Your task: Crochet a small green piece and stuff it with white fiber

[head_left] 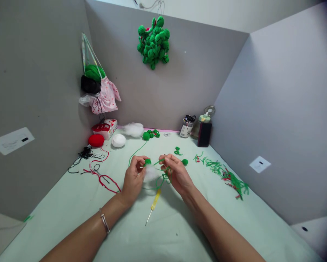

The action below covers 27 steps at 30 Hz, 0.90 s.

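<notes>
My left hand (134,174) pinches a small green crocheted piece (147,161) with a tuft of white stuffing (151,173) at it. My right hand (175,171) is closed on green yarn (164,177) that loops down from the piece. Both hands hover just above the pale green table (70,214), close together. A yellow-handled crochet hook (152,206) lies on the table right below them, untouched.
Red and black yarn strands (98,173) lie at left, green and red scraps (226,174) at right. At the back sit a red ball (96,140), a white ball (118,140), stuffing (133,129), small green balls (150,134), a cup (186,127) and a dark bottle (204,133). A green bunch (154,42) hangs on the wall.
</notes>
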### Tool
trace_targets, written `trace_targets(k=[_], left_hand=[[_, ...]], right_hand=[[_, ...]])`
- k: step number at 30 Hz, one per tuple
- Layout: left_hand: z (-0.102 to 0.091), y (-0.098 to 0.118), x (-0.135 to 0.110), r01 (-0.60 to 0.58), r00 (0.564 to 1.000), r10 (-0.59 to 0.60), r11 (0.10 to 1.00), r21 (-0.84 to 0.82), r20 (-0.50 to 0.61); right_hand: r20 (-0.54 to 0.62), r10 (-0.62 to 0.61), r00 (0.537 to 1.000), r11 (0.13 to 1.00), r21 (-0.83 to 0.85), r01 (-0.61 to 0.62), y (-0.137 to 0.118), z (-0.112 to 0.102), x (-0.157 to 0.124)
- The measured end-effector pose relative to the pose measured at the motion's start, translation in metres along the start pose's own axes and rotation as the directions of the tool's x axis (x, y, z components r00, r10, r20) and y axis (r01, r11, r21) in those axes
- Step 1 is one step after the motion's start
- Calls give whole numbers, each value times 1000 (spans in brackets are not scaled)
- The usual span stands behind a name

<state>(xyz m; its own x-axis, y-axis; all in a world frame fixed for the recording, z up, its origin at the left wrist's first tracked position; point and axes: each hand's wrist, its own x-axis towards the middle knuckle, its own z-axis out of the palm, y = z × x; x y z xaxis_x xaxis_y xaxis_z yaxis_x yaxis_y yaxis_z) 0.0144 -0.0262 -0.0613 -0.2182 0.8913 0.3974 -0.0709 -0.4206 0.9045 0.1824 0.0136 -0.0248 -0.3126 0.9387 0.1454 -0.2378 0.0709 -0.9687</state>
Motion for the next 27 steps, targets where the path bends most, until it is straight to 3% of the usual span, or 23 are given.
trace_targets(k=[4, 9, 12, 18, 22, 27], left_hand=[[-1, 1, -1, -18, 1000, 17, 1000, 25, 19], [-6, 4, 3, -45, 999, 47, 996, 79, -19], [-12, 3, 8, -50, 997, 54, 995, 86, -50], [-9, -3, 8, -44, 999, 43, 997, 65, 19], [-5, -2, 3, -24, 995, 20, 999, 44, 102], [-3, -2, 1, 26, 994, -27, 1000, 15, 107]], right_hand=[[-7, 29, 1000, 1000, 8, -29, 2, -1, 1], [154, 179, 972, 983, -67, -170, 0, -3, -2], [222, 202, 954, 974, -150, -171, -2, -10, -1], [49, -25, 999, 994, -109, 30, -4, -12, 2], [63, 7, 998, 996, -89, -1, -5, -7, 0], [97, 71, 993, 972, -229, -47, -1, 2, -4]])
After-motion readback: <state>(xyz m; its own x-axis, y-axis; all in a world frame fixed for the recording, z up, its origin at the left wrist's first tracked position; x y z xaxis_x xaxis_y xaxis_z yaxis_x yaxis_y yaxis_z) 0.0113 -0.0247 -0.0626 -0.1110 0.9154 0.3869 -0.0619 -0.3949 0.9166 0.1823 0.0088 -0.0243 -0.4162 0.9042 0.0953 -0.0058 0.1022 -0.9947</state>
